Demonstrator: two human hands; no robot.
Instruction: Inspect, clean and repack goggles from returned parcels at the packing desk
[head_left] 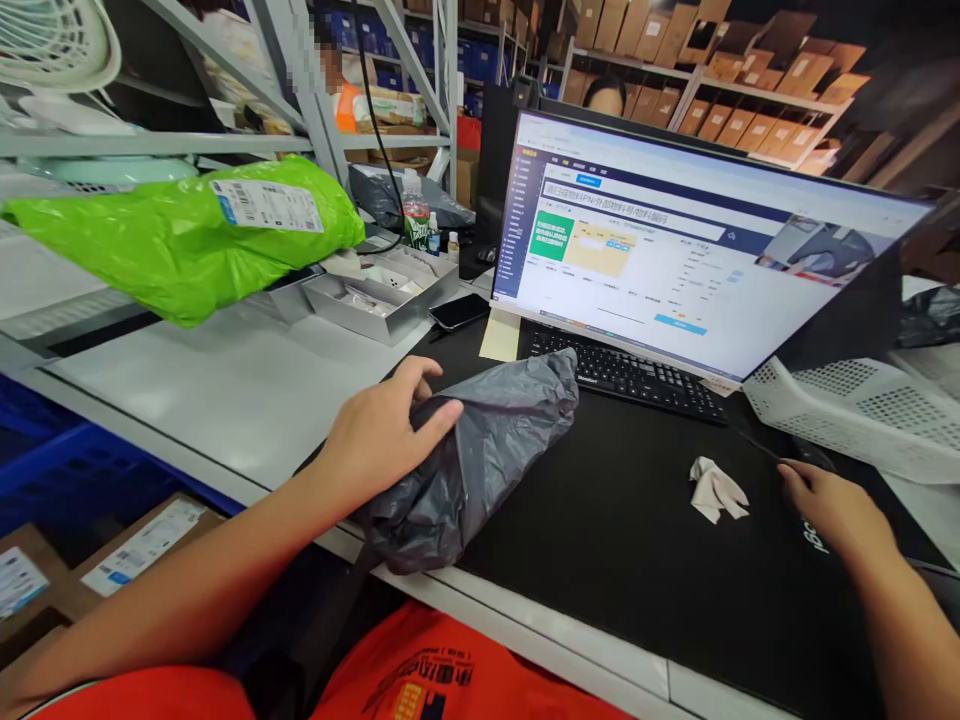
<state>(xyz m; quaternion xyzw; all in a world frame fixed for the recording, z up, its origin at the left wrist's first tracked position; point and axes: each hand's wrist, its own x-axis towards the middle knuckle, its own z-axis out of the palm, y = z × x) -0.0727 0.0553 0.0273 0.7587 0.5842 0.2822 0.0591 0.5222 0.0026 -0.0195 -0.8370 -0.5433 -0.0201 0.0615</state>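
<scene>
A dark grey plastic bag (487, 440) lies crumpled and slanting across the black desk mat (600, 560), its lower end at the table's front edge. My left hand (386, 425) grips its left side, thumb on top and fingers curled; what the bag contains is hidden. Over at the right, my right hand (836, 510) rests on the mat with fingers folded in, and anything under them is out of sight. Just beyond it sits a dark mouse (814, 455). A crumpled pale scrap (718, 490) lies left of my right hand.
A monitor (675, 250) stands behind a black keyboard (630, 375). A phone (460, 312), an open grey box (382, 310) and a green parcel (187, 235) are at the left. A white perforated basket (862, 410) borders the right. Other people are partly visible behind.
</scene>
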